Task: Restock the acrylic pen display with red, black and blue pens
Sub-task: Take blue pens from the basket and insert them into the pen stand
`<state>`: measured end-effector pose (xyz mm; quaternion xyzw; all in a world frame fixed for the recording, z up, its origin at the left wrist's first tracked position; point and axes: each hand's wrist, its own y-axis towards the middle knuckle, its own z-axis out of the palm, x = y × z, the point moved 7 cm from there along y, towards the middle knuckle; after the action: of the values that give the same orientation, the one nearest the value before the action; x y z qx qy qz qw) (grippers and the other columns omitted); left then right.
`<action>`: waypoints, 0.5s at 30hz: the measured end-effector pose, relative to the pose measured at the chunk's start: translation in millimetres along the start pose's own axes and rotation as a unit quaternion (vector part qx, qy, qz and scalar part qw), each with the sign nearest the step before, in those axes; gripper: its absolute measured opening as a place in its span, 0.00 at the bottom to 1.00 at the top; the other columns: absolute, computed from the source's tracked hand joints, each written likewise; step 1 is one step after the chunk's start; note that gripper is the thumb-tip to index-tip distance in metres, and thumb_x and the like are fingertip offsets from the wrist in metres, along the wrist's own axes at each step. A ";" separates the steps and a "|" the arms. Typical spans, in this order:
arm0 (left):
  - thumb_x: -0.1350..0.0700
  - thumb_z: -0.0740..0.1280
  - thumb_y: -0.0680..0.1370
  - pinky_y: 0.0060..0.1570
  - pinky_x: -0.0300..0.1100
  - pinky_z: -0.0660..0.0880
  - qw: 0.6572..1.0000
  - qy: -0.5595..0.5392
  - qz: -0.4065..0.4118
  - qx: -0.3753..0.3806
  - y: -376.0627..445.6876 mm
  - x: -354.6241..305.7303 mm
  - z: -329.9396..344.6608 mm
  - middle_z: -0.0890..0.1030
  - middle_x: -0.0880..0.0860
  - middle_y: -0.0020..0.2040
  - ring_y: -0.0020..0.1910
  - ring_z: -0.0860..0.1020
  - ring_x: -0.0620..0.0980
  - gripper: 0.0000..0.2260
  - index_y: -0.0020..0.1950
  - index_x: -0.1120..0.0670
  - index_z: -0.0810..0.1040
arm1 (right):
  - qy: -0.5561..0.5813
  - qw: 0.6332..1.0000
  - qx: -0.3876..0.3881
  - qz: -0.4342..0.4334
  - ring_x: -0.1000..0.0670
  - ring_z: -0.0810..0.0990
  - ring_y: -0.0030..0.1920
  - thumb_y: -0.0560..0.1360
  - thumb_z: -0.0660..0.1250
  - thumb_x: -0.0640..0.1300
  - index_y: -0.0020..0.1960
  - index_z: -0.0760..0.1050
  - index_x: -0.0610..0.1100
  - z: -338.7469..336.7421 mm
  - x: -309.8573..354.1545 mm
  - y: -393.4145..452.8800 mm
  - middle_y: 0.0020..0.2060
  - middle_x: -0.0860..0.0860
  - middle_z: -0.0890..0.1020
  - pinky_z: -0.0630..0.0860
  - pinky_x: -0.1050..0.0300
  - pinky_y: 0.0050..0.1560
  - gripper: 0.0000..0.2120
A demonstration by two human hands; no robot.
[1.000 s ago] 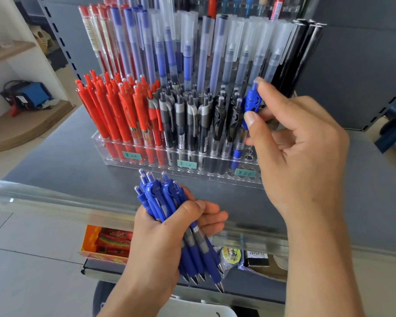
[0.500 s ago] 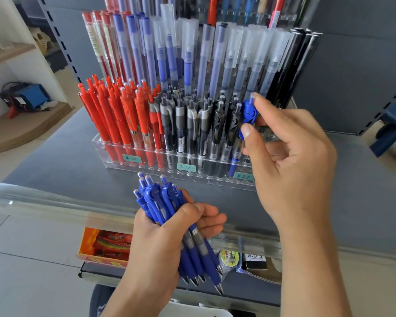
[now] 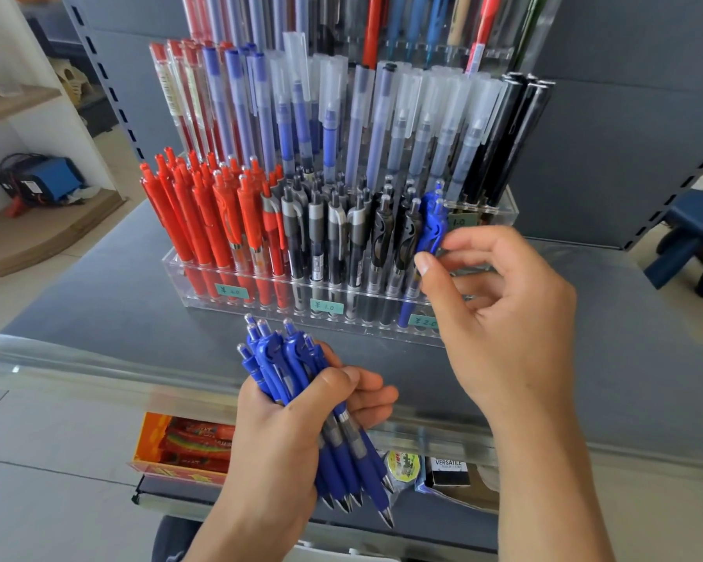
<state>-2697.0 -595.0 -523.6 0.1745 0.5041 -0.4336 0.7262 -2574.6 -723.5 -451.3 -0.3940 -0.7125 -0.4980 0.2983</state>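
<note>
Head view: left hand (image 3: pixel 285 432) low at near centre, fingers and thumb wrapped round a bundle of blue pens (image 3: pixel 301 399), clicker ends pointing far, tips pointing near and down. Right hand (image 3: pixel 500 322) to the right and farther off, thumb and forefinger closed lightly at the clip of a single blue pen (image 3: pixel 430 233), other fingers loosely curled. That pen upright in the front row of the acrylic pen display (image 3: pixel 260 296), at the right end of the filled slots, just right of the black pens (image 3: pixel 354 237). Red pens (image 3: pixel 212 221) filling the left part of the same row. Taller capped pens (image 3: pixel 341 127) in the far tiers behind, red at left, blue and frosted in the middle, glossy black at right. Small green price labels (image 3: pixel 327 307) on the near face of the display. Display resting on a grey shelf (image 3: pixel 98 285) with a clear plastic lip along the near edge. Orange box (image 3: pixel 179 444) on a lower level, near left.
</note>
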 end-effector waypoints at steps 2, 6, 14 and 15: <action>0.71 0.73 0.67 0.35 0.49 0.82 1.000 0.006 -0.002 0.009 0.6 -0.2 -0.3 0.83 0.65 0.36 0.38 0.85 0.65 0.13 0.31 0.52 0.81 | -0.006 1.000 0.017 0.009 0.57 0.84 0.40 0.76 0.74 0.47 0.50 0.79 0.54 -0.8 0.3 0.2 0.39 0.60 0.84 0.75 0.67 0.37 0.06; 0.70 0.72 0.63 0.34 0.50 0.81 0.999 0.018 -0.013 0.035 0.2 0.9 0.0 0.82 0.63 0.34 0.32 0.83 0.63 0.12 0.32 0.52 0.81 | -0.038 0.998 0.049 0.024 0.59 0.83 0.40 0.74 0.76 0.49 0.54 0.77 0.56 -8.6 6.6 -0.3 0.39 0.60 0.83 0.76 0.67 0.40 0.12; 0.63 0.73 0.65 0.29 0.46 0.73 0.997 -0.007 -0.031 0.072 -0.4 12.1 12.5 0.69 0.59 0.29 0.23 0.68 0.54 0.08 0.36 0.57 0.74 | -0.018 0.971 0.228 0.067 0.56 0.79 0.33 0.71 0.74 0.58 0.45 0.83 0.56 2.6 17.8 -16.6 0.35 0.57 0.82 0.71 0.67 0.33 0.07; 0.61 0.75 0.63 0.29 0.46 0.73 0.996 0.000 -0.033 0.084 -0.8 12.3 14.1 0.69 0.59 0.28 0.23 0.68 0.54 0.10 0.36 0.58 0.74 | -0.035 0.959 0.269 0.081 0.57 0.80 0.34 0.71 0.73 0.61 0.47 0.83 0.58 9.8 14.1 -20.9 0.37 0.58 0.83 0.72 0.67 0.34 0.09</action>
<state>-2688.0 -610.8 -528.3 0.2179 0.4714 -0.4977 0.6947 -2600.1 -714.6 -452.9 -0.3726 -0.7959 -0.2484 0.4073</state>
